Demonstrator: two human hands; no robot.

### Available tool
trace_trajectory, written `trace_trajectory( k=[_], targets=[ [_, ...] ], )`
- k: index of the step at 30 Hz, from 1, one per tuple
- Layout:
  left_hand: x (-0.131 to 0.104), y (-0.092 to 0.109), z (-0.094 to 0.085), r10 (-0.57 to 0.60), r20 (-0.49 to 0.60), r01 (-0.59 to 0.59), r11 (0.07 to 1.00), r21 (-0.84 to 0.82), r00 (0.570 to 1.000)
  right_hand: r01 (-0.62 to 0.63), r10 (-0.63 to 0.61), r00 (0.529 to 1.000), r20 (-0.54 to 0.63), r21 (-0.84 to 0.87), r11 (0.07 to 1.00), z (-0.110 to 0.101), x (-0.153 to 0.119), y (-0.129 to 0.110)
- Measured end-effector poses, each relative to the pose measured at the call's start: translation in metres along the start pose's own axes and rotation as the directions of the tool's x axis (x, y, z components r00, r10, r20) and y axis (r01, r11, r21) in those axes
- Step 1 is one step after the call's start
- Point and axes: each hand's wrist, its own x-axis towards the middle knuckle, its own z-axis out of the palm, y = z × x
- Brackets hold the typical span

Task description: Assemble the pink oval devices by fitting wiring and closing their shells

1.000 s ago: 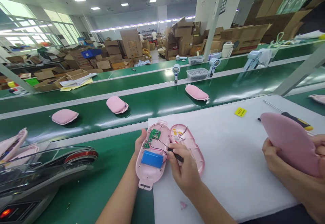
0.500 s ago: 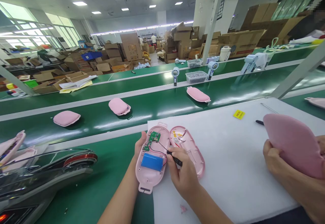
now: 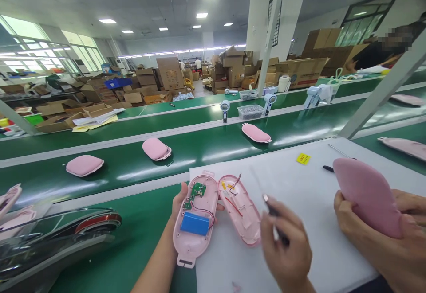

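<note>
The left hand has its grip closed on a pink casing half, thumb along the near-left rim and fingertips showing past the opposite side. The casing half lies open side up at the left border of a white sheet, close to the far edge of the green worktop; whether it rests there or is held just above cannot be told. The right hand, blurred, is closed around a slim dark-handled tool, probably a screwdriver, its tip well apart from the electronics.

The work looks partway along. Inside the held half, a green circuit board and a blue battery pack are already in place, with a red-and-black lead running between them. The second casing half lies open just beside it on the sheet, its thin wires showing no visible link to the board. The two halves are apart, so wiring and closing appear not yet done. Towards the worktop's right edge, a co-worker's hands hold a pink padded shell
</note>
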Motion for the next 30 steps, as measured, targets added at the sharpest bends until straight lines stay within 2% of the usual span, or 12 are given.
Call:
trace_trajectory(
  k=[2, 4, 6, 7, 9, 13, 18, 21, 26, 28, 30],
  targets=[
    [0.000, 0.001, -0.002, 0.000, 0.026, 0.000, 1.000, -0.001, 1.000, -0.106, 0.135, 0.984, 0.118, -0.219, 0.970, -0.014, 0.000, 0.031],
    [-0.001, 0.002, -0.002, 0.011, 0.047, -0.010, 1.000, -0.005, 0.999, -0.063, 0.161, 0.934, 0.318, -0.297, 0.953, -0.024, -0.005, 0.055],
    [-0.001, 0.003, -0.002, 0.021, 0.062, -0.021, 1.000, -0.011, 0.998, 0.014, 0.131, 0.905, 0.405, -0.336, 0.942, -0.027, -0.012, 0.065],
    [-0.001, 0.002, -0.001, 0.026, 0.069, -0.025, 1.000, -0.012, 0.997, 0.024, 0.129, 0.908, 0.398, -0.356, 0.934, -0.025, -0.014, 0.064],
    [-0.002, 0.002, 0.000, 0.031, 0.075, -0.030, 0.999, -0.013, 0.997, -0.045, 0.195, 0.888, 0.417, -0.342, 0.939, -0.019, -0.014, 0.051],
    [-0.004, 0.000, 0.002, 0.039, 0.069, -0.039, 0.999, 0.001, 0.997, -0.256, 0.314, 0.743, 0.591, -0.183, 0.949, 0.003, -0.004, 0.014],
    [-0.003, -0.004, -0.003, 0.055, 0.064, -0.056, 0.998, 0.022, 0.996, -0.418, 0.404, 0.685, 0.606, -0.128, 0.899, 0.014, 0.001, -0.006],
    [0.000, -0.007, -0.008, 0.075, 0.065, -0.076, 0.997, 0.020, 0.995, -0.551, 0.446, 0.614, 0.651, -0.050, 0.833, 0.014, 0.009, -0.012],
    [0.003, -0.012, -0.009, 0.129, 0.039, -0.130, 0.992, 0.011, 0.991, -0.685, 0.315, 0.470, 0.824, 0.115, 0.720, 0.031, 0.040, -0.018],
    [0.003, -0.013, -0.007, 0.150, 0.028, -0.150, 0.989, 0.013, 0.988, -0.689, 0.270, 0.446, 0.854, 0.135, 0.712, 0.041, 0.051, -0.018],
    [0.003, -0.014, -0.005, 0.179, 0.013, -0.179, 0.984, 0.019, 0.984, -0.665, 0.256, 0.457, 0.852, 0.137, 0.734, 0.050, 0.058, -0.018]
  ],
)
